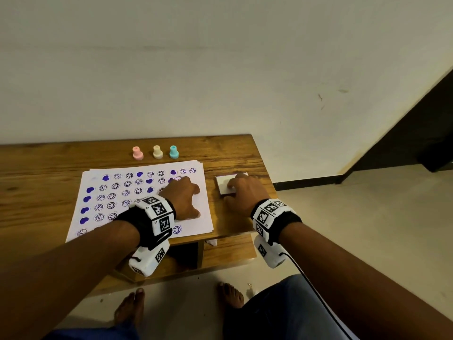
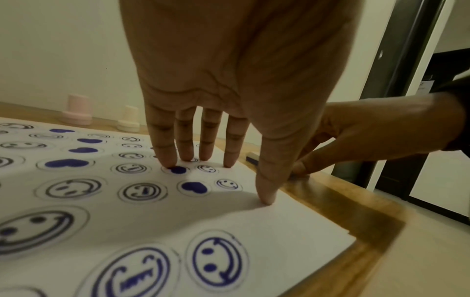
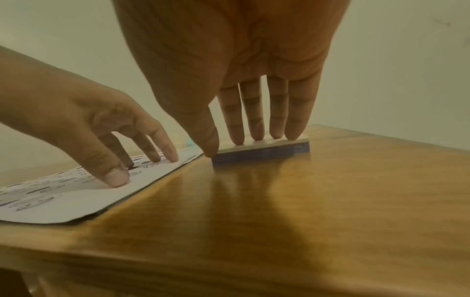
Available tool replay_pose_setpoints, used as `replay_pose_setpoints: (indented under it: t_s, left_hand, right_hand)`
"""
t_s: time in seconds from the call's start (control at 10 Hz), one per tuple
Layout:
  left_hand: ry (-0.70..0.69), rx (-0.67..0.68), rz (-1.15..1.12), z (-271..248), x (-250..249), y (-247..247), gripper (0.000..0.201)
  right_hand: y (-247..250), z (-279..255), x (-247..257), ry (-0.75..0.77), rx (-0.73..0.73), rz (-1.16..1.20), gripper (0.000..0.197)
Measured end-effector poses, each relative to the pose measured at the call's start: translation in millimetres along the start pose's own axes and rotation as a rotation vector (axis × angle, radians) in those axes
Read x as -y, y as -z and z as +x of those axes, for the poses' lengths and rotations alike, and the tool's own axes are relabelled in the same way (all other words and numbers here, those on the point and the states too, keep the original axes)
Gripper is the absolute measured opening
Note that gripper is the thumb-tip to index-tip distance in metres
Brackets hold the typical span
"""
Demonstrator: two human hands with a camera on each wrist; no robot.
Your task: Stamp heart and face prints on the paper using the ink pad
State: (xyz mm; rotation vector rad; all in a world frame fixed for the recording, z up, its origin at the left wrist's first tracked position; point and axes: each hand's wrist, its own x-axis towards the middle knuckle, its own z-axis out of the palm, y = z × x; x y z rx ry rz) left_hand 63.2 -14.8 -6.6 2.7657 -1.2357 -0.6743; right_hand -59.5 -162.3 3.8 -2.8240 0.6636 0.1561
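Note:
A white paper sheet covered with purple heart and face prints lies on the wooden table. My left hand presses on its right part with straight, spread fingers, thumb down on a blank patch. To the right of the sheet sits the ink pad, a flat box with a white lid and a blue side. My right hand rests on it, fingers straight on the lid and thumb at its near left corner. Neither hand holds a stamp.
Three stamps stand in a row behind the paper: pink, cream and teal. The table ends just right of the ink pad and a wall rises behind it. A lower shelf and bare feet show below.

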Motion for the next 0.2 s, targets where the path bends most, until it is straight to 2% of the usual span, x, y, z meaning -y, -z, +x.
replay_pose_setpoints:
  t_s: [0.1, 0.2]
  left_hand:
    - [-0.005, -0.006, -0.030, -0.5, 2.6, 3.5, 0.071]
    - [-0.009, -0.067, -0.076, -9.3, 6.3, 11.5, 0.063]
  right_hand:
    - [2.9, 0.0, 2.7, -0.007, 0.011, -0.003, 0.041]
    - [7.8, -4.9, 4.0, -0.066, -0.015, 0.065, 0.043]
